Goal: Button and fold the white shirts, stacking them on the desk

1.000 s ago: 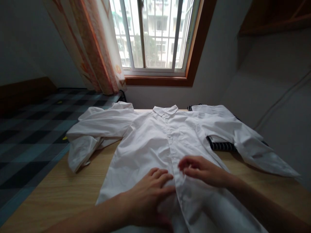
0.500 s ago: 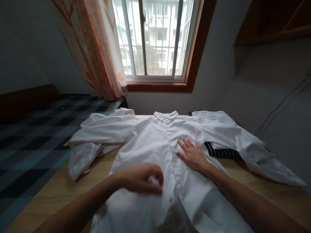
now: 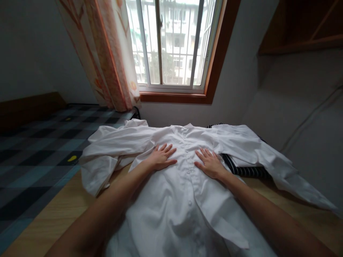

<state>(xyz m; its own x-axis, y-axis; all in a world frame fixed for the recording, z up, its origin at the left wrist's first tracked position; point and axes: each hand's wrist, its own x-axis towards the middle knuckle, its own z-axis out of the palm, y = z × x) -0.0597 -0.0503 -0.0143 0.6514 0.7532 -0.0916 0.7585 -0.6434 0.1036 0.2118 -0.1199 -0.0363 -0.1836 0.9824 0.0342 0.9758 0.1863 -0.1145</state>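
Both my hands lie flat and released on the shirt (image 3: 171,200), palms down with fingers spread, pinching none of it. My left hand (image 3: 162,157) is on the left of its button row, and my right hand (image 3: 210,163) is on the right. The shirt lies front up across the bench (image 3: 64,203), collar (image 3: 184,129) at the far end, sleeves out to left and right. Creases run between and below my hands, and the front falls apart toward the near end. On the right, a black cloth (image 3: 252,172) with pale stripes shows beneath the sleeve.

The bench is pale wood with visible grain, bare in patches at near left and near right. Against its left side is a bed (image 3: 48,178) with a dark checked cover, a yellow mark (image 3: 72,158) on it, and a brown board (image 3: 29,107) at far left. At the far side a barred window (image 3: 171,53) in a brown frame (image 3: 221,50) lets in light; a flowered curtain (image 3: 107,53) hangs at its left. On the right, the dim wall (image 3: 289,92) carries a wooden shelf (image 3: 302,48) high up and a cable (image 3: 311,116) below.
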